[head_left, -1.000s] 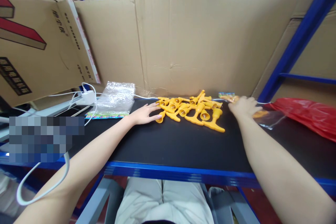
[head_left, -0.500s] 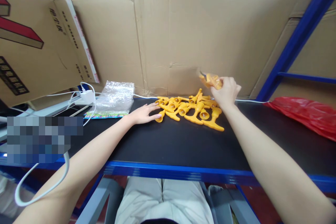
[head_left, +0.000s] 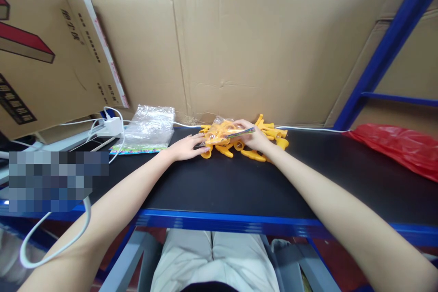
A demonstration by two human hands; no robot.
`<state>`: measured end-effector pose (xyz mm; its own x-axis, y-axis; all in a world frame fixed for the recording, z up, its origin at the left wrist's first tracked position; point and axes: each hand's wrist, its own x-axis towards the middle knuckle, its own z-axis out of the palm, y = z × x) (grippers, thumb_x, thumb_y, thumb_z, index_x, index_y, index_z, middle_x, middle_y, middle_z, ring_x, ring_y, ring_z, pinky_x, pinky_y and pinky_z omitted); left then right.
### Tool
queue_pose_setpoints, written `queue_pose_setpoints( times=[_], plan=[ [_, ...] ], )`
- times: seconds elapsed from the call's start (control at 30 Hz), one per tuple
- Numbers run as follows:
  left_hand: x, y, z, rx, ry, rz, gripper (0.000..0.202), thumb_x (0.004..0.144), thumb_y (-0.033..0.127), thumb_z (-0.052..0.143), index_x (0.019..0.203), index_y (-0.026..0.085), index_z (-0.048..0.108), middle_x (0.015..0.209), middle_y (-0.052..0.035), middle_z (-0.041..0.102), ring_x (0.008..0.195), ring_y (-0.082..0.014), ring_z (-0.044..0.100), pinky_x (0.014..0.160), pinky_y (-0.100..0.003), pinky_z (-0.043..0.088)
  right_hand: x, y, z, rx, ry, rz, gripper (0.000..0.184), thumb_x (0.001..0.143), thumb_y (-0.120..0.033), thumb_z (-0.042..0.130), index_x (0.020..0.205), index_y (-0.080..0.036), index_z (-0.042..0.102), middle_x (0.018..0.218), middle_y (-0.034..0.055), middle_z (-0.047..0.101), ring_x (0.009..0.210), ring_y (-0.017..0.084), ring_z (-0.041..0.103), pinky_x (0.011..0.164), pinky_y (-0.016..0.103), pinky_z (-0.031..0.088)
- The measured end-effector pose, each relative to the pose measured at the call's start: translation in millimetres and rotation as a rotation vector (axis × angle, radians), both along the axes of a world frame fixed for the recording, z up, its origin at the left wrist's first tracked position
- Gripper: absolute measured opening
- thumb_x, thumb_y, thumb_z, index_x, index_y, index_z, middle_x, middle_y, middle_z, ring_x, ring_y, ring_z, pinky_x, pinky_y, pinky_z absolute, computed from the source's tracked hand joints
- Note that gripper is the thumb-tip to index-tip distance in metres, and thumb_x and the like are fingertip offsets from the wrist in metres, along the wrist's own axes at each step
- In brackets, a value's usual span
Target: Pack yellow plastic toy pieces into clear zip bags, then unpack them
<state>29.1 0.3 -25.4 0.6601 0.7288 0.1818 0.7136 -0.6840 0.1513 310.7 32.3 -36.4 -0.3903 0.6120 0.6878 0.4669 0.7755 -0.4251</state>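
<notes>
A pile of yellow T-shaped plastic pieces (head_left: 253,154) with cup-like ends lies at the back middle of the black table. My right hand (head_left: 252,136) is closed on a clear plastic bag (head_left: 221,128) with a colourful printed edge and yellow pieces inside. The bag is over the left part of the pile and hides some of the loose pieces. At the pile's left edge rests my left hand (head_left: 187,147), open, its fingers stretched out and its fingertips beside the nearest pieces. Whether the left fingertips touch the bag, I cannot tell.
Left of the pile lies a stack of clear bags (head_left: 150,125). Beyond it stands a white charger (head_left: 112,125) with cables. A red plastic bag (head_left: 397,146) lies at the right. Cardboard (head_left: 256,50) walls the back, and a blue rail (head_left: 219,220) runs along the front.
My right hand has come down and left with the bag, from above the pile's right end to over its left part. My left hand has stayed nearly still.
</notes>
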Motion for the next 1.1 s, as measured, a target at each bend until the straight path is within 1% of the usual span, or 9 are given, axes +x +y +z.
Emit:
queue_pose_setpoints(
  times=[0.13, 0.3, 0.4, 0.5, 0.57, 0.7, 0.8, 0.9, 1.1],
  plan=[
    [1, -2, 4.1, 0.089, -0.028, 0.062, 0.064, 0.086, 0.064, 0.024, 0.129, 0.024, 0.049, 0.142, -0.0039, 0.040, 0.133, -0.0236, 0.032, 0.109, -0.041, 0.024, -2, -2, 1.2, -0.040, 0.039, 0.044, 0.033, 0.075, -0.016, 0.054, 0.107, -0.024, 0.056, 0.114, 0.0057, 0.060, 0.106, 0.021, 0.056, 0.094, 0.041, 0.043],
    [3, -6, 11.0, 0.231, -0.088, 0.069, 0.071, 0.077, 0.069, 0.040, 0.127, 0.019, 0.050, 0.128, -0.0075, 0.055, 0.116, -0.0256, 0.051, 0.099, -0.036, 0.037, 4, 1, 1.3, -0.044, -0.020, 0.090, 0.050, 0.069, -0.019, 0.063, 0.118, -0.024, 0.052, 0.125, 0.0065, 0.054, 0.115, 0.022, 0.051, 0.100, 0.042, 0.039],
    [5, -9, 14.3, 0.255, -0.096, 0.040, 0.068, 0.074, 0.068, 0.048, 0.121, 0.019, 0.054, 0.116, -0.0069, 0.063, 0.104, -0.0251, 0.059, 0.090, -0.034, 0.043, 7, -8, 13.2, -0.098, -0.135, 0.082, 0.060, 0.066, -0.026, 0.068, 0.123, -0.023, 0.051, 0.129, 0.0094, 0.050, 0.116, 0.025, 0.050, 0.099, 0.044, 0.040],
    [4, -8, 15.4, 0.280, -0.130, 0.027, 0.054, 0.079, 0.060, 0.048, 0.112, 0.019, 0.060, 0.098, -0.0057, 0.068, 0.086, -0.0212, 0.063, 0.075, -0.029, 0.046, 7, -24, 32.2, -0.165, -0.255, 0.095, 0.072, 0.067, -0.034, 0.070, 0.133, -0.026, 0.043, 0.137, 0.0097, 0.043, 0.122, 0.026, 0.045, 0.101, 0.045, 0.038],
    [1, -6, 15.0, 0.292, -0.162, 0.009, 0.042, 0.084, 0.052, 0.045, 0.101, 0.018, 0.065, 0.089, -0.0059, 0.070, 0.079, -0.0190, 0.064, 0.069, -0.026, 0.044, 5, -33, 43.2, -0.205, -0.317, 0.104, 0.073, 0.070, -0.037, 0.068, 0.137, -0.025, 0.040, 0.139, 0.0094, 0.041, 0.125, 0.026, 0.042, 0.103, 0.043, 0.036],
    [-2, -1, 14.4, 0.268, -0.217, -0.035, 0.033, 0.087, 0.038, 0.045, 0.080, 0.017, 0.069, 0.078, -0.0052, 0.070, 0.068, -0.0155, 0.062, 0.062, -0.024, 0.041, 4, -39, 53.9, -0.217, -0.373, 0.097, 0.066, 0.072, -0.036, 0.066, 0.134, -0.027, 0.045, 0.138, 0.0063, 0.045, 0.126, 0.024, 0.041, 0.106, 0.041, 0.032],
    [-3, 0, 14.8, 0.244, -0.302, -0.016, 0.031, 0.086, 0.036, 0.046, 0.078, 0.016, 0.069, 0.072, -0.0038, 0.069, 0.061, -0.0133, 0.060, 0.058, -0.023, 0.040, 6, -37, 56.6, -0.202, -0.332, 0.126, 0.065, 0.069, -0.036, 0.069, 0.131, -0.030, 0.049, 0.137, 0.0037, 0.046, 0.127, 0.023, 0.040, 0.107, 0.039, 0.031],
    [-2, -1, 15.9, 0.205, -0.420, 0.052, 0.032, 0.086, 0.039, 0.046, 0.078, 0.016, 0.068, 0.061, -0.0017, 0.065, 0.048, -0.0104, 0.056, 0.052, -0.021, 0.040, 9, -38, 60.1, -0.260, -0.305, 0.159, 0.061, 0.068, -0.039, 0.069, 0.127, -0.032, 0.053, 0.136, 0.0009, 0.047, 0.126, 0.022, 0.041, 0.106, 0.037, 0.031],
    [4, -10, 21.6, 0.136, -0.655, 0.186, 0.032, 0.083, 0.044, 0.050, 0.079, 0.016, 0.066, 0.040, 0.0040, 0.049, 0.030, -0.0083, 0.045, 0.036, -0.019, 0.033, 8, -45, 65.1, -0.363, -0.161, 0.201, 0.046, 0.069, -0.045, 0.067, 0.112, -0.029, 0.065, 0.125, 0.0014, 0.057, 0.112, 0.020, 0.054, 0.096, 0.035, 0.042]
  ],
)
